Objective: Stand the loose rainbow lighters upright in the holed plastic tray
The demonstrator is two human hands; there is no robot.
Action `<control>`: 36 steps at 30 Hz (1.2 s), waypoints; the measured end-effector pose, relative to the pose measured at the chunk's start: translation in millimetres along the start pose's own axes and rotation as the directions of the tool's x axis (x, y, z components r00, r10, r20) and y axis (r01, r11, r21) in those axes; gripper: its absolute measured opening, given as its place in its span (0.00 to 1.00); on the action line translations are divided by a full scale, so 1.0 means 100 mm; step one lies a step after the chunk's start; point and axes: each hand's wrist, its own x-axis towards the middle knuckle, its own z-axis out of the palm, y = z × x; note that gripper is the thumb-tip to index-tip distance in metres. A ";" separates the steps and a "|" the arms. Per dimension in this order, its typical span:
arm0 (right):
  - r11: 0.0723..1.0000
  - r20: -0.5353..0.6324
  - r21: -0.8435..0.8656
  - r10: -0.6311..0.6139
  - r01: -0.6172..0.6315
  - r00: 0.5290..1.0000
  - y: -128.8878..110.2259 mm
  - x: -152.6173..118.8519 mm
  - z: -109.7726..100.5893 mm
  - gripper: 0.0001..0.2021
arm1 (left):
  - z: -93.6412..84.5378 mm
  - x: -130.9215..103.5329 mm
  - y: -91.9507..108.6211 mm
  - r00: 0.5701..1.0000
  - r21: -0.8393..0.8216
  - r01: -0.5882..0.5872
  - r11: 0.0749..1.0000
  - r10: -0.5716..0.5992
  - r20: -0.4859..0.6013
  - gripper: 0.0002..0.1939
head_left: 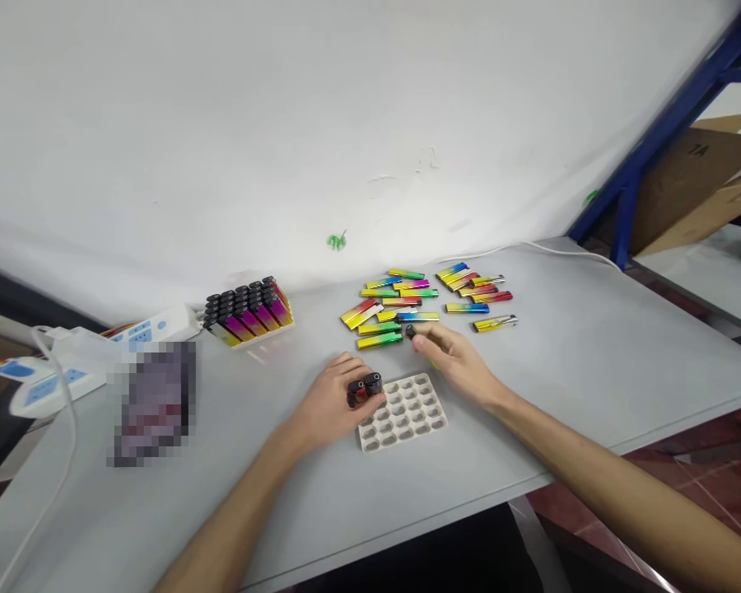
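My left hand [339, 399] is closed around two upright lighters [365, 387] with black tops, over the left back corner of a pale tray [403, 412] with rows of oval holes. The tray's other visible holes hold nothing. Right of and behind the tray, my right hand [454, 358] pinches a lighter with a black top [410, 332]; fingers cover most of its body. Just beyond my hands, several colourful shiny lighters [379, 340] lie loose on the grey table. A second loose group [468, 309] lies to the right.
A block of upright lighters [250, 313] stands in a tray at the back left. White power strips [55, 387] with cables and a blurred-out item [154, 403] are at the left. A white cable [549, 247] runs along the wall. Blue frame [623, 214] and cardboard [697, 181] stand at the right.
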 end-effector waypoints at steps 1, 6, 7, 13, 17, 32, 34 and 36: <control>1.000 0.018 0.004 -0.018 0.018 1.000 -0.01 0.00 -0.01 0.13 | 0.00 0.00 0.01 1.000 -0.003 0.000 1.000 0.000 0.000 0.06; 0.964 0.171 0.266 -0.027 -0.020 0.985 -0.05 -0.02 0.03 0.14 | 0.03 0.02 0.02 1.000 -0.016 -0.015 1.000 0.015 -0.003 0.09; 0.963 0.180 0.269 -0.024 -0.026 0.983 -0.04 -0.03 0.04 0.15 | 0.04 0.02 0.01 1.000 -0.020 -0.017 1.000 0.017 -0.005 0.11; 0.997 0.184 -0.001 -0.077 0.078 0.980 0.00 -0.10 0.12 0.13 | 0.09 0.05 0.01 0.999 -0.022 0.008 1.000 -0.009 -0.033 0.16; 0.966 0.200 -0.156 -0.174 0.206 0.964 -0.02 -0.12 0.13 0.11 | 0.11 0.07 0.02 0.999 -0.012 0.003 1.000 -0.004 -0.045 0.14; 0.831 0.291 -0.367 -0.325 0.419 0.900 -0.01 -0.10 0.05 0.15 | 0.17 0.08 0.00 0.993 -0.022 -0.026 0.999 0.024 -0.120 0.13; 0.826 0.316 -0.369 -0.319 0.425 0.894 -0.01 -0.11 0.06 0.15 | 0.18 0.07 -0.01 0.993 -0.019 -0.038 0.999 0.035 -0.114 0.13; 0.833 0.332 -0.364 -0.301 0.416 0.894 -0.02 -0.11 0.06 0.14 | 0.18 0.07 -0.02 0.992 -0.022 -0.048 0.999 0.045 -0.115 0.12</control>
